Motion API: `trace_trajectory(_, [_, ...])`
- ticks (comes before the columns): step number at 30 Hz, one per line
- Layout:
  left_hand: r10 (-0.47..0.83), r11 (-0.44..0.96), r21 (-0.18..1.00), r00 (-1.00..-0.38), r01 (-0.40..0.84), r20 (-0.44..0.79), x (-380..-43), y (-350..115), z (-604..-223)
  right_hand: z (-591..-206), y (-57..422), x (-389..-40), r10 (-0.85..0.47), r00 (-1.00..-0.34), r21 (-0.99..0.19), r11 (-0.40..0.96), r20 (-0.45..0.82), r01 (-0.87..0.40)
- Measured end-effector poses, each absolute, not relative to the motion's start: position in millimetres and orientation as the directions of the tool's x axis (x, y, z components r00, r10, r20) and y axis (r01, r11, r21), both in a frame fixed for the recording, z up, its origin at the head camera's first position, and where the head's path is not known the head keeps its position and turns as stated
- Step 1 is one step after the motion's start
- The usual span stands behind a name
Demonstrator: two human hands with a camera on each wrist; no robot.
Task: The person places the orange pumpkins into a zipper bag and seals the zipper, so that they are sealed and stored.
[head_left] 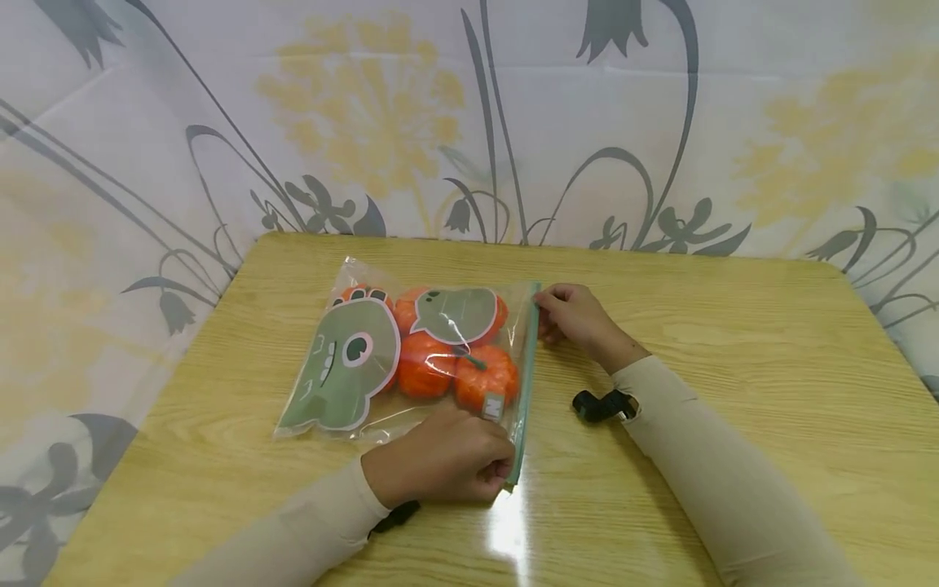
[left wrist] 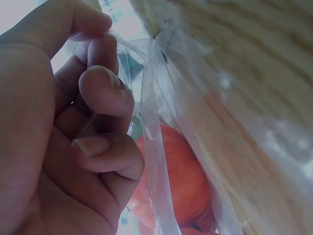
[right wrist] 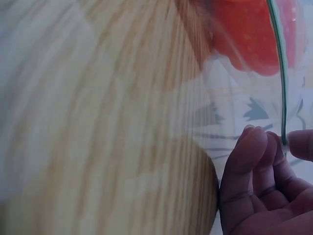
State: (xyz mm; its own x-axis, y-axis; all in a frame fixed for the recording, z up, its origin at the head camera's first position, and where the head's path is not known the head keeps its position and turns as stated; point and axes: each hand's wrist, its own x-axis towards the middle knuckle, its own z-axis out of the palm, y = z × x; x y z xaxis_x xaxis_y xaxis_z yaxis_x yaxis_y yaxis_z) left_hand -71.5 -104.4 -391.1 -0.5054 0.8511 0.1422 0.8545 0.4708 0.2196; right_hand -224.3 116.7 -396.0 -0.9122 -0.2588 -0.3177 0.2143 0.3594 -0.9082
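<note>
A clear zip bag with green cartoon monster prints lies on the table, its green zip strip on the right side. Several orange toy pumpkins are inside it. At the strip's near end, my left hand pinches the bag's edge between thumb and forefinger; the left wrist view shows the other fingers loosely curled beside the clear film. My right hand pinches the far end of the strip, thumb against fingertips, as the right wrist view also shows with the green line running up from the fingers.
The light wood table reaches back to a wall covering with grey and yellow flower prints. A black wrist strap piece hangs by the right sleeve, and another shows under the left wrist.
</note>
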Motion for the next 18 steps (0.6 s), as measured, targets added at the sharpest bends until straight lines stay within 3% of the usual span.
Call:
trace_trajectory(13, [0.841, 0.475, 0.226, -0.514, 0.851, 0.169, -71, -105, -391, -399, 120, -226, -0.29, -0.896, -0.924, 0.283, -0.337, 0.256])
trace_trajectory(16, [0.822, 0.477, 0.212, -0.519, 0.853, 0.236, -73, -108, -389, -396, 136, -213, -0.29, -0.908, -0.914, 0.358, -0.302, 0.189])
trace_trajectory(18, [0.781, 0.502, 0.205, -0.542, 0.84, 0.309, -76, -112, -384, -392, 152, -199, -0.284, -0.928, -0.87, 0.487, -0.243, 0.079])
